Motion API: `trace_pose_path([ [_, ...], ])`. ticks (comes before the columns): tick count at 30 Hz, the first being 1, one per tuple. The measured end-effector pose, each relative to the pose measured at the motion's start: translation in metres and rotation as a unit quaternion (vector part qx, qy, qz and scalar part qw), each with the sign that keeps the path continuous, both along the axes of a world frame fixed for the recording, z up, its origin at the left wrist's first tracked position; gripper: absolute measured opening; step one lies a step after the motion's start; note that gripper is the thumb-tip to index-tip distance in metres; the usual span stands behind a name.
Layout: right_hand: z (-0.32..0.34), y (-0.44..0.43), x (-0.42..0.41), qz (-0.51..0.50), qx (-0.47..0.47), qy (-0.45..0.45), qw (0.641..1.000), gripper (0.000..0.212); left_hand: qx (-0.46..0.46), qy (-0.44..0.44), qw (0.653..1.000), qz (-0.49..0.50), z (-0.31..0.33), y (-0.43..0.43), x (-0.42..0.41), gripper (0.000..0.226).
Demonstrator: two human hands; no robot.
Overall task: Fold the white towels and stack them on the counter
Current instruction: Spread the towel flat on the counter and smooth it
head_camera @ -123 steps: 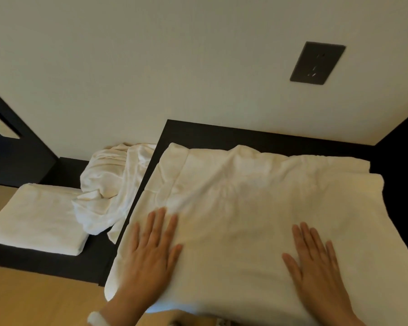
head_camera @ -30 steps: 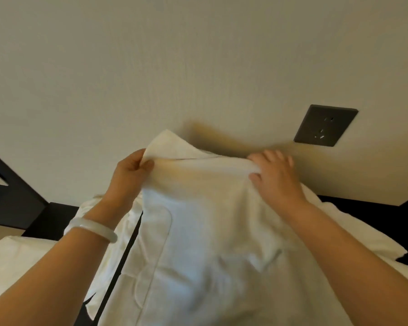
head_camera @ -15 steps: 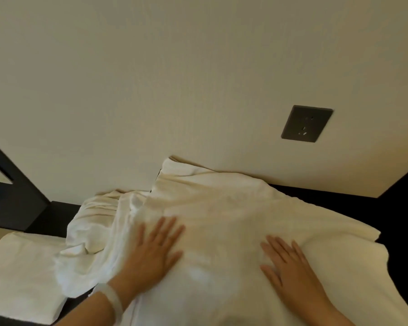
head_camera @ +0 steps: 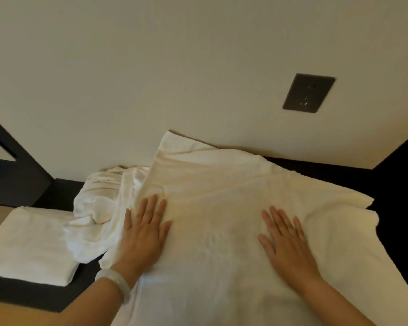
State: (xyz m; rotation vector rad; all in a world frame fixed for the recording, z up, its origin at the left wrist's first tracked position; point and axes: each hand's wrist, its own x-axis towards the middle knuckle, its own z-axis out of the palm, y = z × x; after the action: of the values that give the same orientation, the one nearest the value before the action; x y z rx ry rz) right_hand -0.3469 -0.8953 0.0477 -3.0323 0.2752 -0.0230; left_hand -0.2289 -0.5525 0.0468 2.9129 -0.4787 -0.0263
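The left hand (head_camera: pixel 144 234) and the right hand (head_camera: pixel 287 238) both lie flat, fingers straight and spread. The palms press down on the large white towel (head_camera: pixel 222 203), which is spread over the right part of the dark tabletop (head_camera: pixel 316 170). Neither hand grasps anything. The left hand sits near the towel's left edge and the right hand on its right half. A fold line crosses the cloth beyond the fingertips. We read this as smoothing a fold, and the towel looks too wide yet for stacking.

Toward the tabletop's left end a folded towel (head_camera: pixel 31 243) lies as a neat rectangle near the front edge. We count that one done, the base of the stack. Between it and the towel in hand, a crumpled towel (head_camera: pixel 99 203) is heaped by the far edge. It touches the spread towel's left side and reaches the folded one. By our count that makes one finished, one under way and one unfolded.

Room is tight. The spread towel's far left corner rides up against the wall (head_camera: pixel 198 67), and its near part hangs over the front edge toward us. Bare tabletop shows only as a strip along the far edge on the right and a band in front of the folded towel. We judge the coming folds must close inward, taking care not to drag the crumpled heap along.
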Motion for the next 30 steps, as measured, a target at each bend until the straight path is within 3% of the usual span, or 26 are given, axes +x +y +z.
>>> trace_pose_path([
  [11, 0.012, 0.018, -0.054, -0.002, 0.025, 0.04, 0.999, 0.058, 0.025, -0.02, 0.999, -0.015, -0.01, 0.027, -0.056, 0.061],
  [15, 0.041, 0.006, -0.005, -0.052, 0.094, -0.024, 0.994, 0.049, 0.005, -0.017, 1.0, -0.014, 0.0, 0.022, -0.035, 0.06],
  [19, 0.075, -0.009, 0.066, -0.08, 0.185, -0.055, 0.978, 0.032, -0.084, -0.001, 0.996, 0.035, 0.023, -0.003, 0.024, 0.036],
  [21, 0.088, -0.013, 0.102, -0.076, 0.246, -0.058, 0.965, 0.03, -0.105, 0.018, 0.993, 0.046, 0.036, -0.02, 0.06, 0.04],
  [25, 0.081, -0.027, 0.174, -0.07, 0.288, 0.018, 0.955, 0.03, -0.114, 0.006, 0.993, 0.022, 0.049, -0.046, 0.131, 0.043],
  [30, 0.07, -0.028, 0.232, -0.071, 0.353, 0.112, 0.926, 0.023, -0.042, 0.013, 0.999, -0.032, 0.06, -0.068, 0.197, 0.054],
])
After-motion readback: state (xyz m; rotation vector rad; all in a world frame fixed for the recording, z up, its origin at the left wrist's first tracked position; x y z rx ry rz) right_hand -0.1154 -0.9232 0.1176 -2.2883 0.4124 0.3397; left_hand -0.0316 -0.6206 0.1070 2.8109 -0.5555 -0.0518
